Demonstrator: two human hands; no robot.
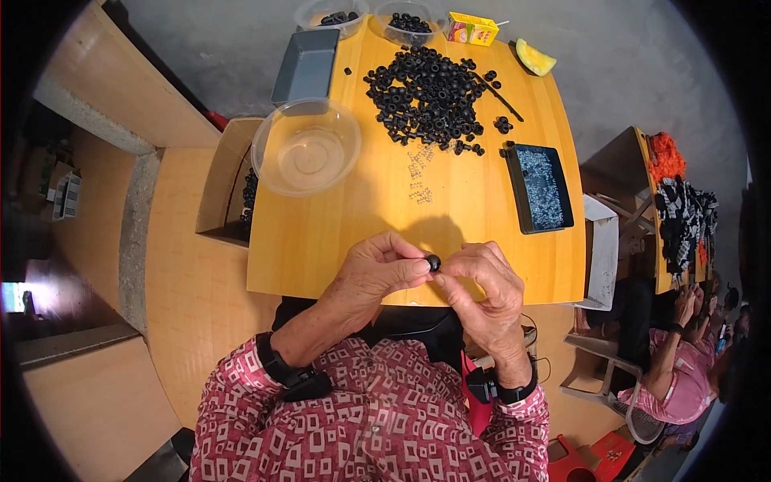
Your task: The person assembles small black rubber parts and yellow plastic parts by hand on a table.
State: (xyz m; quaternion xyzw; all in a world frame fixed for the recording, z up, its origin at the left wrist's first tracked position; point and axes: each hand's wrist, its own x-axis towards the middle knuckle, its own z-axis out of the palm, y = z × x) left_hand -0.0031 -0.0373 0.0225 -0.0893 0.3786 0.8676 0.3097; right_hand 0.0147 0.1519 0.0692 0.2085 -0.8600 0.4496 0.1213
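Head view: left fingers pinch a round black part, likely light, stiff, smooth, best held by its sides; right fingers curl close, contact unclear.

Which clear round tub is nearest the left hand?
The tub at the table's left edge, in front of the grey tray; the other two are farther off and hold black pieces.

The yellow carton bears print, none readable.
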